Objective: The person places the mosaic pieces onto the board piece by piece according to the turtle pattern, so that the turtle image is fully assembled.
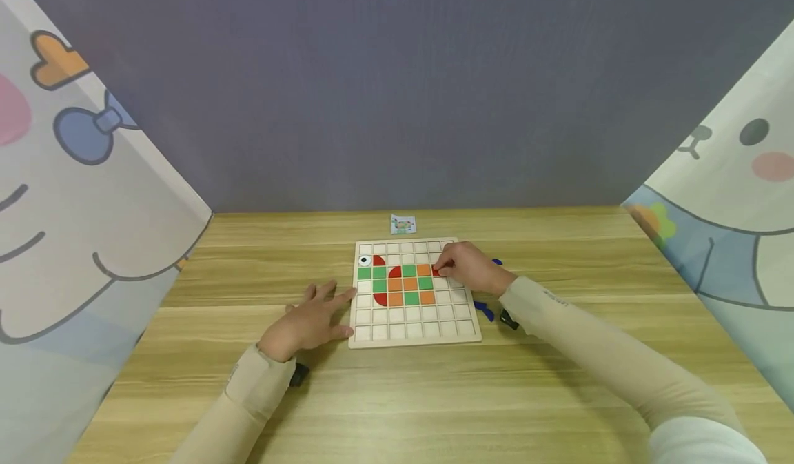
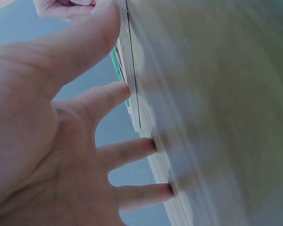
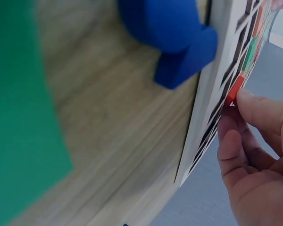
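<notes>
A pale square grid board (image 1: 414, 333) lies on the table, its cells partly filled with green, orange and red tiles and a white eye piece (image 1: 364, 260). My right hand (image 1: 473, 268) pinches a small red tile (image 3: 234, 90) between thumb and fingers at a cell to the right of the orange tile (image 1: 423, 270) in the upper row. At the board's left side, my left hand (image 1: 309, 320) spreads its fingers. Its thumb and index finger touch the board's edge, while other fingertips (image 2: 148, 146) rest on the table.
A small printed card (image 1: 403, 225) lies behind the board. Blue pieces (image 1: 485, 311) lie off the board's right edge, partly under my right arm. Close to the right wrist camera is a blurred green thing (image 3: 23, 117). A grey wall (image 1: 409, 92) stands behind the table.
</notes>
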The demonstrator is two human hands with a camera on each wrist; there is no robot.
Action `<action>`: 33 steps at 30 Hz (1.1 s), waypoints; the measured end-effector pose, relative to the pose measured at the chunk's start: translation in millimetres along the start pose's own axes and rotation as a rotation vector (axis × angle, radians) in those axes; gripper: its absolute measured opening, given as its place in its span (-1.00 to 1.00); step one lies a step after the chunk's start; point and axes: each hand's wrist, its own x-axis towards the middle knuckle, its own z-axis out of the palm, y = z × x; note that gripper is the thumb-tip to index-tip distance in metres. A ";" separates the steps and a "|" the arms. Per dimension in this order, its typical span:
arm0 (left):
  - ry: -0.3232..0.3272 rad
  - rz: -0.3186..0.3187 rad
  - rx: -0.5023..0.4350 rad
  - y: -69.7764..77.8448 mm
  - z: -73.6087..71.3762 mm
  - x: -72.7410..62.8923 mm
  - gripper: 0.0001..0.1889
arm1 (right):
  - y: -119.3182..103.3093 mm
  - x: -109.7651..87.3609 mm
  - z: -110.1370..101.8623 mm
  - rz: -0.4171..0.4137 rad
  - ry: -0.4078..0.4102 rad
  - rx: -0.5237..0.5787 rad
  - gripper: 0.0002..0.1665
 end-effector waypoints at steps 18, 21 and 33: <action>0.008 0.006 -0.007 3.9 0.0 1.8 -0.24 | -6.9 -12.4 -6.1 -0.042 -0.026 -0.064 -0.75; 0.009 0.011 -0.020 4.5 -0.5 1.5 -0.24 | -9.3 -20.0 -12.6 -0.025 -0.027 -0.048 -0.74; -0.007 0.006 -0.017 2.1 -3.1 -0.4 -0.24 | 6.5 -75.9 -50.1 0.072 -0.072 -0.075 -0.67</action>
